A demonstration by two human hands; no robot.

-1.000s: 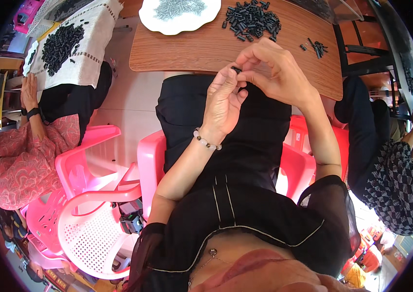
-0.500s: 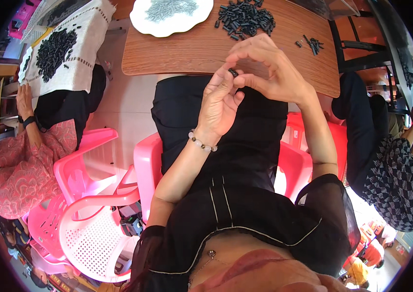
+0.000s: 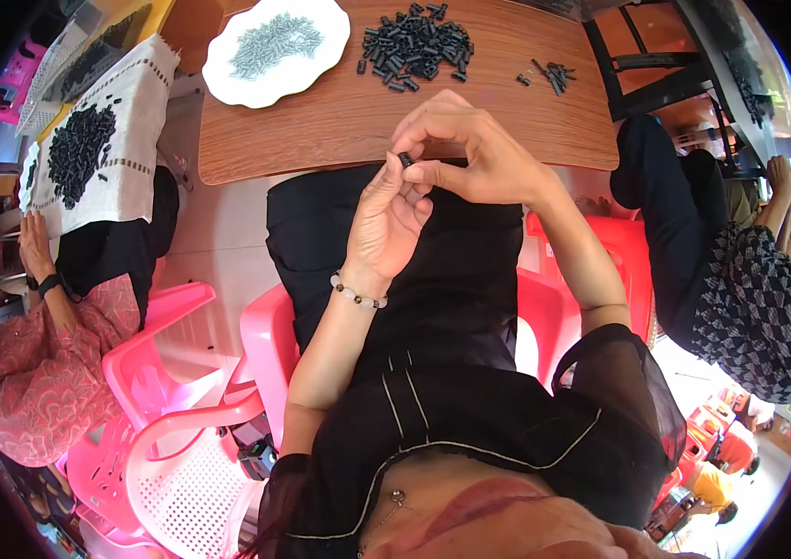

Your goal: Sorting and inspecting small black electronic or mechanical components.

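Above my lap, just off the near edge of the wooden table (image 3: pixel 302 144), both my hands meet at one small black cylindrical piece (image 3: pixel 405 159). My left hand (image 3: pixel 384 224), with a beaded bracelet at the wrist, pinches it from below between thumb and finger. Thumb and forefinger of my right hand (image 3: pixel 488 158) close on the same piece from the right, the fingers arched over it. Its finer details are too small to make out. Beyond my hands, a heap of similar black pieces (image 3: pixel 414 51) lies on the table.
A white scalloped plate (image 3: pixel 220 74) bears many small clear-grey pieces (image 3: pixel 279 45). Thin dark pieces (image 3: pixel 558 76) lie at the table's right. At left, a person in a pink patterned top (image 3: pixel 60 363) sits by a cloth with another black heap (image 3: pixel 81 154). Pink chairs (image 3: pixel 269 326) flank me.
The whole view has shifted, so the table and plate sit lower and further left in the picture. My hands keep pinching the black piece, with only a slight change of finger pose.
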